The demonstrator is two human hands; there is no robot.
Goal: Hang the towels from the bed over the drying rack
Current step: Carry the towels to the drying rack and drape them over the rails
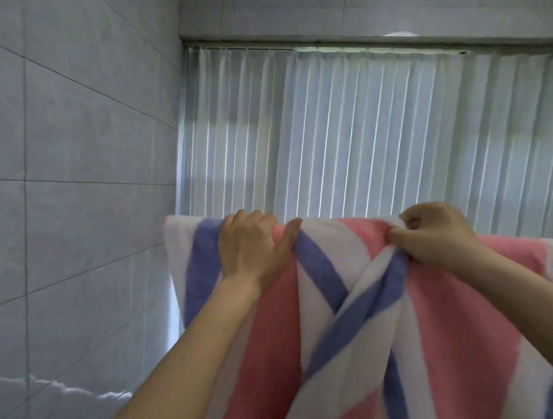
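A large towel (454, 333) with pink, white and blue stripes hangs in front of me, draped over a high horizontal support that the cloth hides. My left hand (251, 248) grips its top edge left of centre, thumb in front and fingers over the fold. My right hand (434, 234) pinches a bunched fold of the top edge further right. Between the hands the cloth is gathered, so the stripes cross in a V. The rack itself cannot be seen.
A grey tiled wall (61, 150) runs along the left, close to the towel's left edge. Behind the towel hang vertical white blinds (363, 133) under a metal rail (321, 44). Ceiling tiles are above.
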